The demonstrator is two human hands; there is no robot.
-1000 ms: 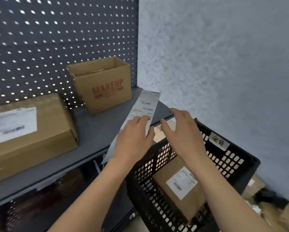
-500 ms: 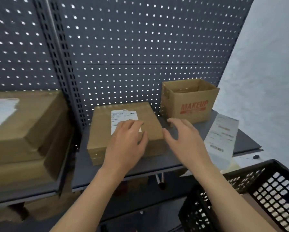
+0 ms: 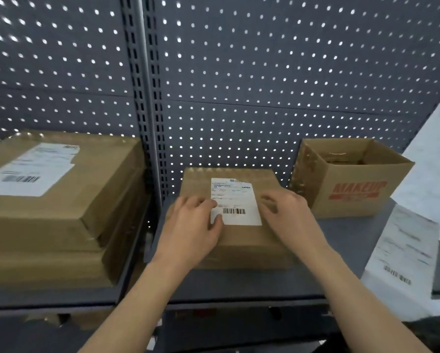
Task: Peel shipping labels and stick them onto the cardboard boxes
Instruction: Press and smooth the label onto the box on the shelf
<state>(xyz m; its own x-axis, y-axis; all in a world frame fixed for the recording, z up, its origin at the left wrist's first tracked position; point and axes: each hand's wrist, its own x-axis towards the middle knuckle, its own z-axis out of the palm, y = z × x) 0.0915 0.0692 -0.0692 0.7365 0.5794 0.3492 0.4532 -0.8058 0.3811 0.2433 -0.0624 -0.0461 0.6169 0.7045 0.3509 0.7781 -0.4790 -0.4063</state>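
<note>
White label [image 3: 235, 197] partly under left hand [image 3: 191, 225]

bare L hand [image 3: 196, 225]: palm down, fingers flat-ish | bare R hand [image 3: 287, 215]: palm down, fingers loosely bent | both reaching fwd

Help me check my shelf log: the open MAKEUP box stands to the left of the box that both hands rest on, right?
Wrong on the side only. In the head view the open MAKEUP box stands to the right of the labelled box that the left hand and right hand rest on, not to its left.
</note>
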